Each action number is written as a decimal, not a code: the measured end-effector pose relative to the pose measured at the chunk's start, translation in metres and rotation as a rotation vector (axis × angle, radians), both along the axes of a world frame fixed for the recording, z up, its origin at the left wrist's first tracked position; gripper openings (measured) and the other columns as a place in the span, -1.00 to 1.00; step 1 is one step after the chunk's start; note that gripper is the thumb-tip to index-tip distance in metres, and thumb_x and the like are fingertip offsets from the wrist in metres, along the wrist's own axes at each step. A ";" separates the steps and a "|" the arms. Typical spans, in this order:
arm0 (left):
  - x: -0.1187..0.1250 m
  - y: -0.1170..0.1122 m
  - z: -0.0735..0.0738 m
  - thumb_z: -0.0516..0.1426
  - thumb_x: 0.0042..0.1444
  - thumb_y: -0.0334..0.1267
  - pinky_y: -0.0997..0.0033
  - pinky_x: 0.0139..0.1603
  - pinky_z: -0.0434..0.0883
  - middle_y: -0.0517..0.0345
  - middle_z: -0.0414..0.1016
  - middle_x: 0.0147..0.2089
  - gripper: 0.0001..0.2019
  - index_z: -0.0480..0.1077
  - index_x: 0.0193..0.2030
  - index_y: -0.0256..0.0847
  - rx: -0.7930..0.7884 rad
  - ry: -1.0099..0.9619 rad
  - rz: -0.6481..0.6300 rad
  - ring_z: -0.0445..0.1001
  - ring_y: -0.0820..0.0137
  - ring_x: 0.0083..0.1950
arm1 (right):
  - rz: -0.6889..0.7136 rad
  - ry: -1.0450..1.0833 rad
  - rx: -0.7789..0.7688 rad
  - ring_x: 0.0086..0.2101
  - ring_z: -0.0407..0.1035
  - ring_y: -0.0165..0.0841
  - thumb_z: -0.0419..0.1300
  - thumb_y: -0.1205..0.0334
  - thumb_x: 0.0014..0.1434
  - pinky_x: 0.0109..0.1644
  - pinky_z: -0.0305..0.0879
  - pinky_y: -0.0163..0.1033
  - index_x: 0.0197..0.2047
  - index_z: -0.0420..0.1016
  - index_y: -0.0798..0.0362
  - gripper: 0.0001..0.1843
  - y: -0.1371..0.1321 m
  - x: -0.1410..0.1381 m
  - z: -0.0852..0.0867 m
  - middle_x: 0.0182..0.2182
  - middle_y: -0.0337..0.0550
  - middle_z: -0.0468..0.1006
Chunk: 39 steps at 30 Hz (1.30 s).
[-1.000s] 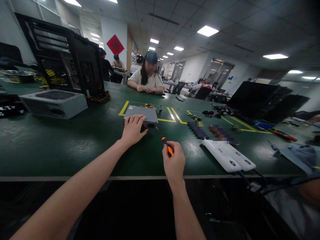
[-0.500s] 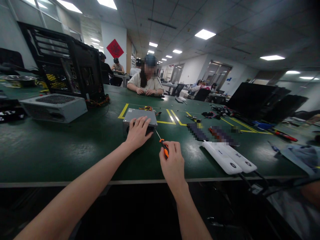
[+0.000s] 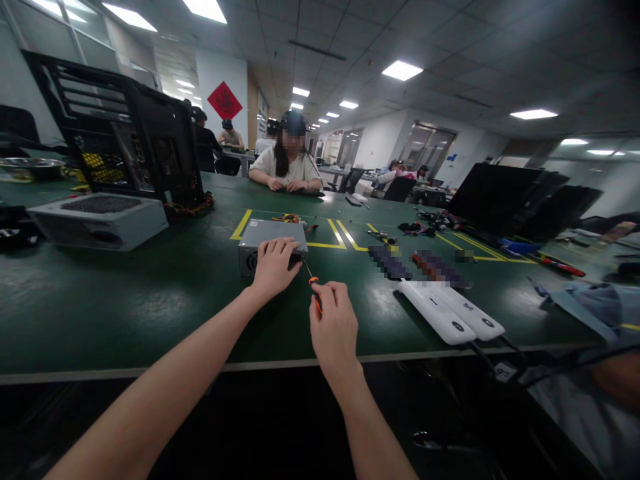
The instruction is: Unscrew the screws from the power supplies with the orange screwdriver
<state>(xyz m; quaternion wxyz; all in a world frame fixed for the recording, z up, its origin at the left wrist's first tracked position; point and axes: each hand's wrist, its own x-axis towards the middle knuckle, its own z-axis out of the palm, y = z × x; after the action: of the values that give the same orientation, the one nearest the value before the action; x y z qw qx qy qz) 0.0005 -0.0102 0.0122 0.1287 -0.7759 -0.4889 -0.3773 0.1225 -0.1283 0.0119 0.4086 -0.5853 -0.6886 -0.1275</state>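
Observation:
A small grey power supply box [image 3: 265, 234] lies on the green table [image 3: 125, 300] inside a yellow taped outline. My left hand [image 3: 273, 268] rests on its near face, fingers curled over the front edge. My right hand [image 3: 333, 325] is closed round an orange-handled screwdriver [image 3: 313, 289], whose thin shaft points up and left toward the box's right front corner. Coloured wires [image 3: 287, 217] stick out behind the box.
A second grey power supply [image 3: 97, 220] and an open black computer case [image 3: 125, 133] stand at the left. Two white power strips [image 3: 450, 317] lie at the right near the table edge. A person sits across the table [image 3: 287, 167]. Tools and cables are scattered at the right.
My right hand with the screwdriver has drawn left, closer to the box. My left hand has stayed on the box's front, its fingers now curled over the edge.

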 end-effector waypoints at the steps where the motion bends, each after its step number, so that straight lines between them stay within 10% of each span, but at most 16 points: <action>1: 0.000 0.000 0.000 0.07 0.06 -0.23 0.13 0.13 0.04 0.03 0.33 0.10 -0.64 0.28 0.03 -0.16 0.002 0.004 -0.002 0.21 0.18 0.12 | 0.029 -0.012 0.027 -0.23 0.34 -0.29 -0.02 0.41 0.17 -0.25 0.33 -0.20 -0.15 0.38 0.07 -0.77 0.001 -0.003 -0.001 -0.20 -0.04 0.39; 39: -0.010 -0.006 0.002 0.05 0.07 -0.27 0.15 0.16 0.05 0.00 0.28 0.15 -0.59 0.22 0.10 -0.18 0.014 -0.052 -0.065 0.18 0.19 0.17 | 0.092 0.006 0.161 -0.25 0.33 -0.31 -0.04 0.38 0.18 -0.22 0.32 -0.19 -0.19 0.32 0.07 -0.83 0.003 -0.008 -0.004 -0.26 -0.07 0.41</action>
<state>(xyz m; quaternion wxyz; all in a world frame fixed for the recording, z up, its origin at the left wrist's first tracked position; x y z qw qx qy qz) -0.0093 -0.0165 0.0140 0.1090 -0.7803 -0.4642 -0.4048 0.1148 -0.1257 0.0078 0.4617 -0.5188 -0.7011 -0.1618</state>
